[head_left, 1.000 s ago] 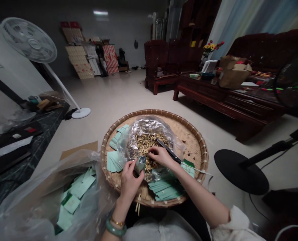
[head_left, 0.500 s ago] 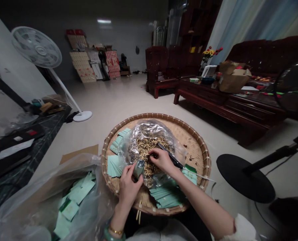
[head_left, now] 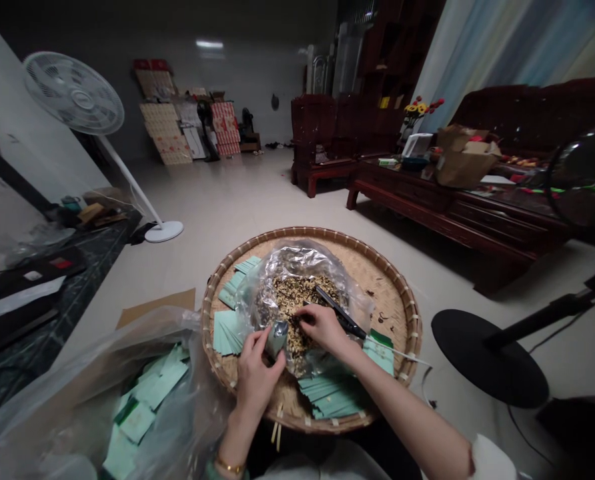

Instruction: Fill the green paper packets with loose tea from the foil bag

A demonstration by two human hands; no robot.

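My left hand [head_left: 259, 367] grips a small green packet [head_left: 278, 337] upright, its silvery mouth gaping at the top. My right hand [head_left: 322, 327] is pinched at the fingertips over a heap of dried dark-and-pale loose mix [head_left: 297, 300]; what sits in the pinch is too small to make out. The mix lies in an opened clear plastic bag [head_left: 302, 252] on a round woven bamboo tray [head_left: 392, 273]. A black corded tool [head_left: 340, 310], its kind unclear, rests across the bag behind my right hand. Flat green packets [head_left: 335, 393] are fanned on the tray.
Left of the tray, a large clear bag [head_left: 187, 407] holds several green packets [head_left: 137, 420]. A white standing fan [head_left: 81, 100] is at the left, a black fan base [head_left: 490, 357] at the right. Behind stands a dark wooden table [head_left: 427, 207] with a paper bag [head_left: 465, 160].
My right hand has shifted very slightly down and left over the mix. My left hand keeps the packet in nearly the same place.
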